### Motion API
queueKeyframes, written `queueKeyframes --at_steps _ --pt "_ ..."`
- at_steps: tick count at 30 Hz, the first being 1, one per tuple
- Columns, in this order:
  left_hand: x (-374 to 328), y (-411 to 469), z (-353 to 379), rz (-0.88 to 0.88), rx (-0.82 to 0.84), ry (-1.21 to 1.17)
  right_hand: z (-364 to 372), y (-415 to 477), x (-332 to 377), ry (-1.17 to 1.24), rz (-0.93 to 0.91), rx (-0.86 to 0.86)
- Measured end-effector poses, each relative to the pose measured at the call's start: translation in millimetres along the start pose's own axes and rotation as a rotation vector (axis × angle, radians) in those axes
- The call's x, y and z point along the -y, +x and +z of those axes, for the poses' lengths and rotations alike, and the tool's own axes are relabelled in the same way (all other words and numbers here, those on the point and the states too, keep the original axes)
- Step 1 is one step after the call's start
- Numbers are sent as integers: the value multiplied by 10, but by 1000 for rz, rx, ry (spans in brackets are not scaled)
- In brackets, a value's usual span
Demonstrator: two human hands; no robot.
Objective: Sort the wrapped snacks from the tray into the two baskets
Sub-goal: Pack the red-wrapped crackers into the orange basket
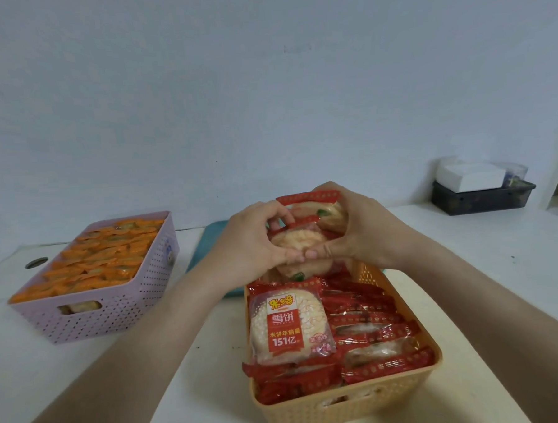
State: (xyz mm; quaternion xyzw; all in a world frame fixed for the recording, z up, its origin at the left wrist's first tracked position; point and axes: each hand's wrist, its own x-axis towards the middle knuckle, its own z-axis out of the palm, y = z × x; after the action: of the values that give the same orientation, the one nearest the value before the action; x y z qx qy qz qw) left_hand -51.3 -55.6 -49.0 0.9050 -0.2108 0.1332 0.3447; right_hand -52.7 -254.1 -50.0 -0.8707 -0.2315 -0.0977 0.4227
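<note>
1. Red-wrapped rice crackers point(300, 242): small stack gripped by left hand point(256, 241) and right hand point(353, 230) above the orange basket's far end.
2. Orange basket point(346, 411): packed with red packets point(366, 307); one label-up packet point(290, 327) lies on top.
3. Lilac basket point(115, 313), left: full of orange-wrapped snacks point(102, 256).
4. Teal tray point(208, 237): behind, mostly hidden.

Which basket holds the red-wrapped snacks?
The orange basket, nearest the camera, is filled with red-wrapped snacks; the lilac basket at left holds orange-wrapped packs.
</note>
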Motion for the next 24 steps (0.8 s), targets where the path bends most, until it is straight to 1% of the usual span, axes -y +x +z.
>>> queueKeyframes --at_steps 2,3,4,6,8,10,12,15,19,23,24 --pt "33 -3 -44 -50 20 -102 3 13 -7 -37 -10 -26" --pt "57 0 -93 -55 10 -111 6 15 -18 -42 -3 -47" --pt "73 3 -153 -42 -8 -64 8 11 -38 -26 4 -71" --pt "88 21 -271 8 -6 182 14 -1 -72 39 20 -118" --pt "88 57 -307 68 127 487 17 -25 -86 61 35 -163" --pt "99 77 -221 111 295 718 23 -45 -76 69 40 -189" --pt "119 94 -123 100 403 845 36 -61 -75 97 51 -195" --pt "113 141 -35 56 512 981 61 -101 -79 129 61 -208" --pt "34 255 43 53 611 1066 89 -135 -101 109 66 -236" --pt "53 304 -58 58 612 990 132 -158 -107 84 66 -279" --pt "64 323 -79 42 635 984 145 -166 -109 78 62 -296"
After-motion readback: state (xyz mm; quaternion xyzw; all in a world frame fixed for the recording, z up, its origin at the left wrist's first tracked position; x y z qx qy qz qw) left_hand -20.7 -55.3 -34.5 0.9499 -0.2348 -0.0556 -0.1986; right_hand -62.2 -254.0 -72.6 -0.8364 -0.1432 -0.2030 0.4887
